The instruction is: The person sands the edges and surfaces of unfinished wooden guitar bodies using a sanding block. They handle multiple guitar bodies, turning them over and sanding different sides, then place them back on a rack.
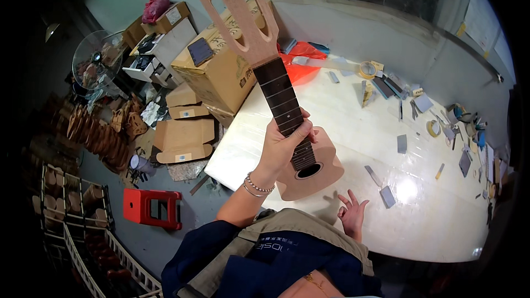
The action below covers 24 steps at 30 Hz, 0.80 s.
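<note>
At far left we see a standing fan (97,58), then a red stool (149,207) on the floor and a large cardboard box (223,74) beside the table (364,149). Our left hand (287,142), a beaded bracelet (260,184) at its wrist, has its grip clamped around the neck of an unfinished wooden guitar (280,95), thumb across the dark fretboard. The guitar slants over the table's near left part, slotted headstock up and away, body toward us; we cannot tell whether the body touches the tabletop. Just right of it, our right hand (351,218) is empty, its grip apart with fingers spread. Farther right lie a grey block (387,197) and scattered small tools (465,164).
</note>
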Motion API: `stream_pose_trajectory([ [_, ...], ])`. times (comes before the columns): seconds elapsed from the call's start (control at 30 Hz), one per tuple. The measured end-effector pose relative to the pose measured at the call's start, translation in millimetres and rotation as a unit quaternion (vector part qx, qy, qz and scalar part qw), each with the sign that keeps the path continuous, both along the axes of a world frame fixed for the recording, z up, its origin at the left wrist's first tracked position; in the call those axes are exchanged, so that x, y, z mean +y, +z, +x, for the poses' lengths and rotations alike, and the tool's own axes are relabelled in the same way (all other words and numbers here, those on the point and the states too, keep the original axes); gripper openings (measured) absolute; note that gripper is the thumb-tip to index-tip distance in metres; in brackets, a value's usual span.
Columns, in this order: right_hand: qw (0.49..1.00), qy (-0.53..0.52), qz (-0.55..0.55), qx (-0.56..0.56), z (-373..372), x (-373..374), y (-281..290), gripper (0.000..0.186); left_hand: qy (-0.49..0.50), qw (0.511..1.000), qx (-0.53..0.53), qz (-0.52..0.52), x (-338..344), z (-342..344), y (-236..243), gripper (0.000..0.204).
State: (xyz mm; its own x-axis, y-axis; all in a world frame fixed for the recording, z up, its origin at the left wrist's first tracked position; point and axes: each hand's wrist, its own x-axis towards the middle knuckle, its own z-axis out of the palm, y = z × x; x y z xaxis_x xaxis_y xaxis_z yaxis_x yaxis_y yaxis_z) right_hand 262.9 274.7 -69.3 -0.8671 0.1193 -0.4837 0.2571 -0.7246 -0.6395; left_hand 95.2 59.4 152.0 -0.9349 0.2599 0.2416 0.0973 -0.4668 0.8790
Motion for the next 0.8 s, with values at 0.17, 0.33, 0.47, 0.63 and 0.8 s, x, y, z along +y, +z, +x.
stream_pose_trajectory([
  [0.17,1.0,-0.002,-0.005,-0.003,7,2,1,0.083,0.01,1.0,-0.004,-0.012,9,8,3,0.016],
  [0.33,1.0,0.008,-0.006,-0.015,26,1,-2,0.083,0.011,1.0,0.001,-0.024,18,19,5,0.016],
  [0.47,0.999,0.009,-0.007,-0.037,47,1,-3,0.084,0.029,0.999,0.006,-0.035,20,31,4,0.018],
  [0.63,0.998,-0.015,0.049,-0.039,66,4,5,0.082,0.02,0.998,0.015,-0.058,21,43,4,0.02],
  [0.8,0.951,-0.128,0.281,-0.006,82,-14,44,0.048,0.033,0.95,0.138,-0.277,29,32,-41,0.015],
])
